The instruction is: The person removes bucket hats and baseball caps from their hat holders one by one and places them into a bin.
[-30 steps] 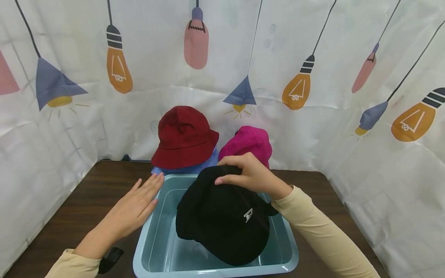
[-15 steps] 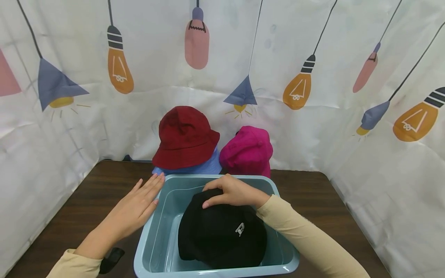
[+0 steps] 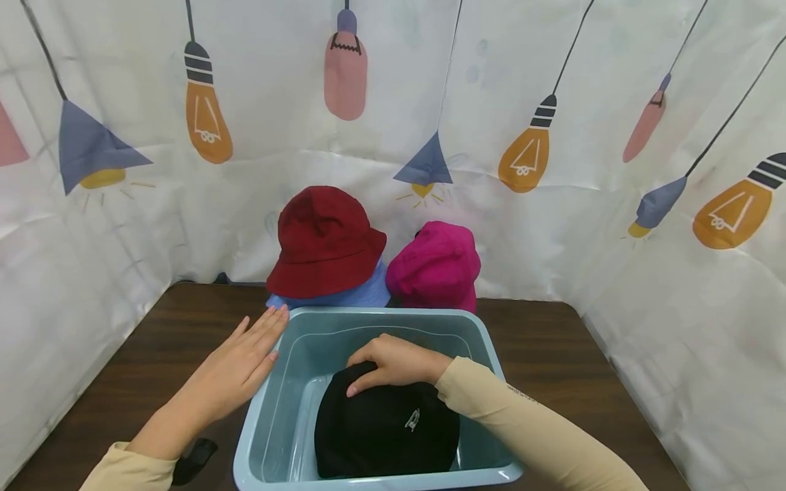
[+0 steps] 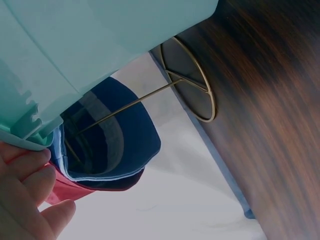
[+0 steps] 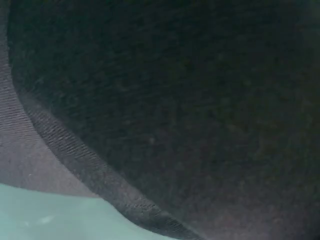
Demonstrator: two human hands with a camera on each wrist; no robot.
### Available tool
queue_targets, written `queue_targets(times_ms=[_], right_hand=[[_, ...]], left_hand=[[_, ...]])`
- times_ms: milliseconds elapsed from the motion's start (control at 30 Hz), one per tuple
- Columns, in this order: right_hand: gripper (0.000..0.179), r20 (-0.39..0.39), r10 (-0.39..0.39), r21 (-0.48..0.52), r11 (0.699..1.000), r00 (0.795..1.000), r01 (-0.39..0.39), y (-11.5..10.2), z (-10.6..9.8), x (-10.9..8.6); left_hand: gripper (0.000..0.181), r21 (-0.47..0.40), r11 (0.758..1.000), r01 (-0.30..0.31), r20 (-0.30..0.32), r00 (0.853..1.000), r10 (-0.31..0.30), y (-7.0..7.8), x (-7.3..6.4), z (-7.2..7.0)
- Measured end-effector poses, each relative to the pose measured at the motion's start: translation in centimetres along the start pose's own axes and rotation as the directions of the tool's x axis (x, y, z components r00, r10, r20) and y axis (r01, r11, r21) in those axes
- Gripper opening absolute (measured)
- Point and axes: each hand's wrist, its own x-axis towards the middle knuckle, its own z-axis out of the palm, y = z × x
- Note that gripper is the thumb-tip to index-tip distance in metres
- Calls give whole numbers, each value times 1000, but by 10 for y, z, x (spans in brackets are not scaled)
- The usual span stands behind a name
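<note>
My right hand [image 3: 399, 361] grips a black cap [image 3: 387, 436] by its upper side, thumb toward me and fingers over the far side. The cap, with a small white emblem, is down inside a light blue plastic tub [image 3: 393, 483]. Black cloth [image 5: 165, 115] fills most of the right wrist view, with the tub's pale surface [image 5: 45, 215] at lower left. My left hand [image 3: 236, 368] rests with straight fingers along the tub's left rim; in the left wrist view its fingertips [image 4: 37, 162] are right at the rim's edge.
Behind the tub, a red bucket hat [image 3: 325, 245] sits over a blue hat [image 3: 362, 294], beside a magenta cap [image 3: 436, 269]. A gold wire stand [image 4: 210, 102] reaches up into the blue hat. A lamp-printed white curtain [image 3: 276, 88] hangs behind the dark wooden table [image 3: 184, 341].
My right hand has lowered the black cap into the tub, moving it slightly left and toward me. My left hand has stayed at the rim.
</note>
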Motion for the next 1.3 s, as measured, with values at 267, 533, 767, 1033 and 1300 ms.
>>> queue_targets(times_ms=[267,533,767,1033,1300], right_hand=[[18,-40,74,-81,994,996,-77,15,4,-1],[25,-80,81,-182,979,993,-95,14,8,3],[24,-134,78,-123,988,988,-95,12,4,-1],[21,-98,102,-102,988,990,-112,12,1,-3],[15,-92,93,-219,969,991,-111,18,14,9]], left_hand=[[55,1,1000,-17,-5,1000,17,1,1,0],[58,-23,978,207,195,960,-199,16,7,-13],[58,-10,974,226,182,958,-221,22,8,-12],[58,-10,978,207,164,966,-203,21,8,-8],[58,-5,978,210,157,966,-207,21,7,-9]])
